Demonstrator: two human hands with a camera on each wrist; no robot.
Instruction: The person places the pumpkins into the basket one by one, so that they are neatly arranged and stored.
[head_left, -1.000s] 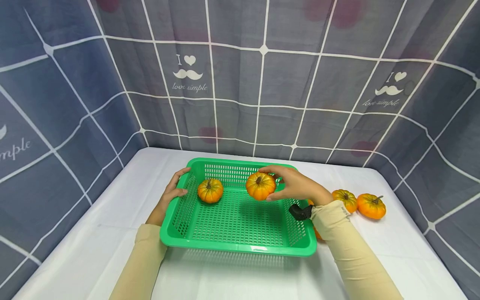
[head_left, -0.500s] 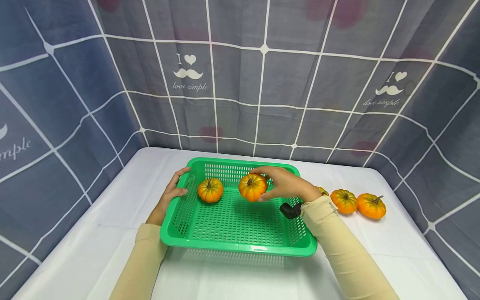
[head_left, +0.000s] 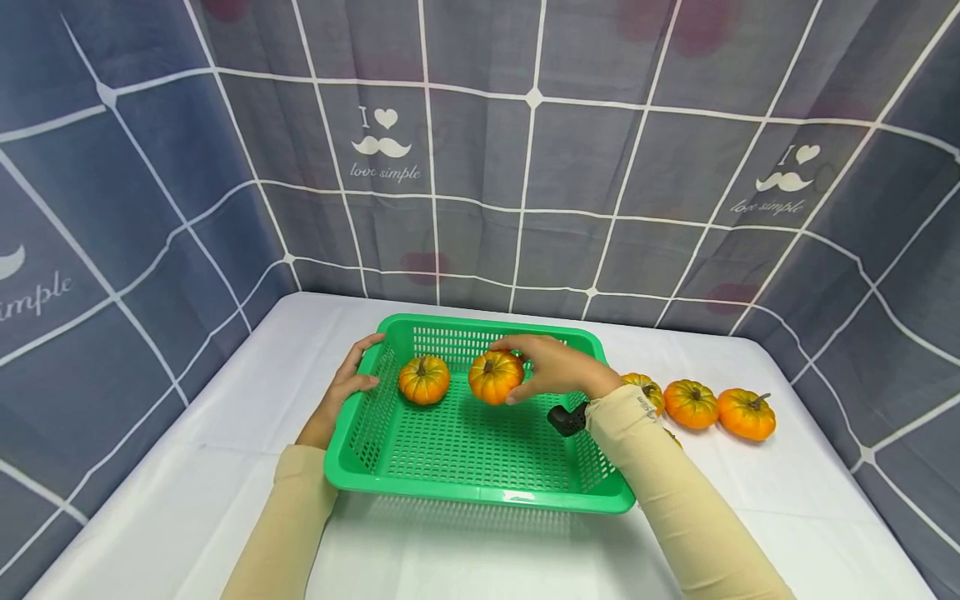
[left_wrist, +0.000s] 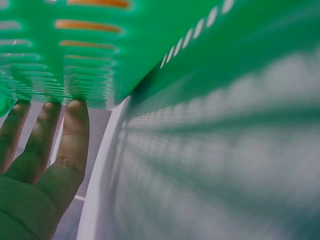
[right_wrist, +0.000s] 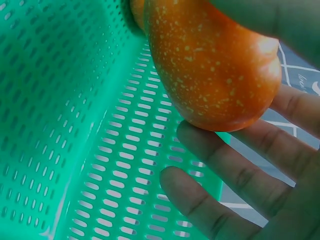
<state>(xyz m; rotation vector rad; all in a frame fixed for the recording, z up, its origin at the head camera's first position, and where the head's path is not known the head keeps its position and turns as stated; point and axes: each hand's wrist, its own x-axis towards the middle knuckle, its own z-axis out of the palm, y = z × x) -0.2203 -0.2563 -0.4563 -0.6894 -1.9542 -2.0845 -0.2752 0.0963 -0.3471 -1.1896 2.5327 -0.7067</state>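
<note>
A small orange pumpkin (head_left: pixel 496 377) is gripped between the thumb and fingers of my right hand (head_left: pixel 553 367), held over the inside of a green plastic basket (head_left: pixel 480 492). In the right wrist view the speckled underside of this pumpkin (right_wrist: pixel 215 65) fills the upper part, with fingers (right_wrist: pixel 235 170) spread below it. A second pumpkin (head_left: pixel 424 380) sits inside the basket near its left wall. My left hand (head_left: pixel 339 396) holds the basket's left rim, thumb over the edge. Seen from the left wrist, its fingers (left_wrist: pixel 75 135) reach up against the basket's slotted outer side.
Several more pumpkins (head_left: pixel 691 404) stand on the white tablecloth (head_left: pixel 795 500) right of the basket, some partly hidden by the right sleeve (head_left: pixel 682 500). A dark grid-patterned curtain (head_left: pixel 480 167) rises behind and on both sides. A black device (head_left: pixel 567 419) is on the right wrist.
My right hand has carried its pumpkin leftward over the basket, closer to the pumpkin lying inside. More of the pumpkins at the right show now. The left hand stays on the rim.
</note>
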